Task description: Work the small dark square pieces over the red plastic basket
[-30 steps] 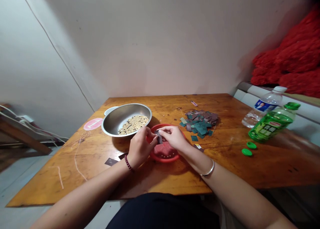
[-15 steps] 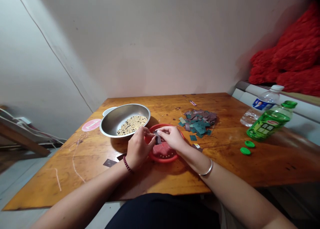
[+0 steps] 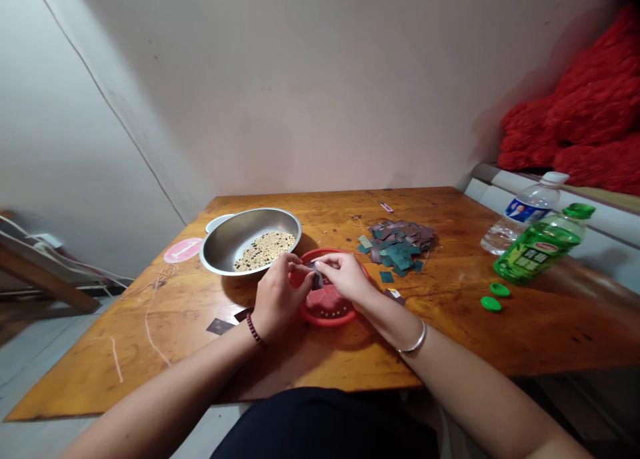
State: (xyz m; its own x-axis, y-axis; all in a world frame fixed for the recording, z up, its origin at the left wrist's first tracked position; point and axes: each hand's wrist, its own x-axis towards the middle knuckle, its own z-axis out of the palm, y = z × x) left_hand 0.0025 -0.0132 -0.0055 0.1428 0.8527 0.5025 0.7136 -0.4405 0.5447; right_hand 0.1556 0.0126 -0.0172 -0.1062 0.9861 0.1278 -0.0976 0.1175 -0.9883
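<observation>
My left hand [image 3: 277, 293] and my right hand [image 3: 344, 275] meet over a small red plastic basket [image 3: 330, 307] on the wooden table [image 3: 450, 312]. Both pinch one small dark paper packet [image 3: 317, 277] between thumbs and fingertips, just above the basket. A steel bowl [image 3: 250, 239] with pale and dark beans stands just behind my left hand. A pile of small green and purple packets [image 3: 399, 243] lies behind my right hand.
A clear water bottle [image 3: 521, 213] and a green bottle [image 3: 543, 244] lie at the right edge, with two green caps [image 3: 495, 296] near them. A pink round tag [image 3: 183, 250] and loose string [image 3: 150, 302] are at the left. Red fabric [image 3: 575, 119] is piled at the far right.
Both hands stay pinched on the packet over the basket; only the fingers shift slightly. The view has shifted a little.
</observation>
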